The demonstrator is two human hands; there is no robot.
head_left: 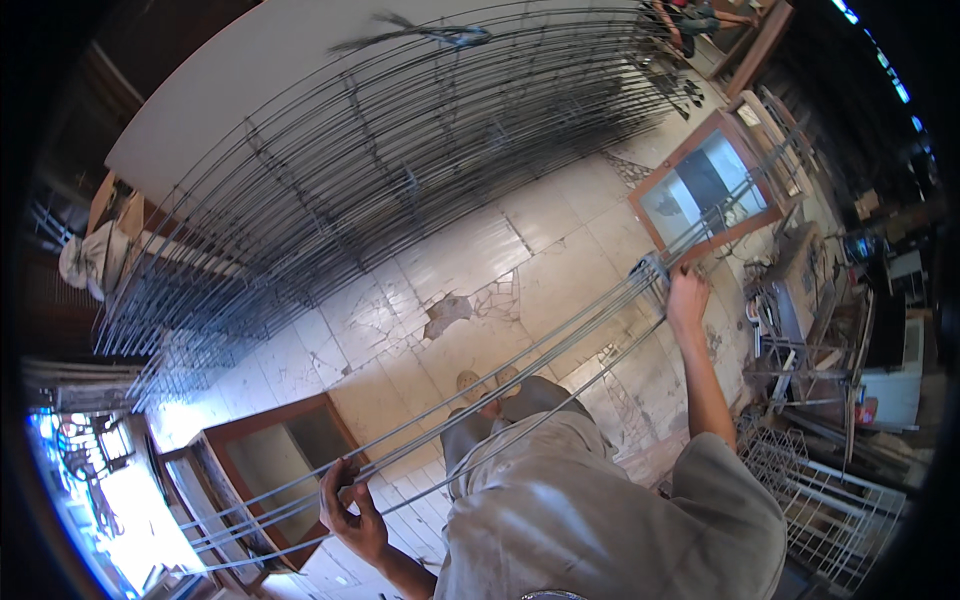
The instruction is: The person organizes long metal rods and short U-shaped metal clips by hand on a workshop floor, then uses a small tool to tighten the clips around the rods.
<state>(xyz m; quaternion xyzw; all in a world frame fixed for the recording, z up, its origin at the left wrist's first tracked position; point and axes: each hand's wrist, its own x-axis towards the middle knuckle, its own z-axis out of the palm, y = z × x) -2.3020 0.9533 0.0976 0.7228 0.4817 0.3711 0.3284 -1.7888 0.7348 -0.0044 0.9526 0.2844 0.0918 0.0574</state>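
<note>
Several long thin steel rods [540,362] run diagonally in front of my body, from lower left to upper right. My left hand [350,512] is at their lower-left part, fingers curled about a rod, with a gap showing between thumb and forefinger. Farther up on the right, my right hand [687,302] is closed on the lowest rod. Just left of that hand, a small bent metal stirrup [650,270] sits around the rods. The fingers of my right hand partly hide what lies inside its grip.
Beneath the rods' ends stand two wood-framed glass cabinets [350,424] [712,243]. A large stack of tied rod cages [420,150] fills the far side. The tiled floor has a broken patch [447,316]. White wire racks [835,510] and clutter lie right; another person [690,20] is at the far right.
</note>
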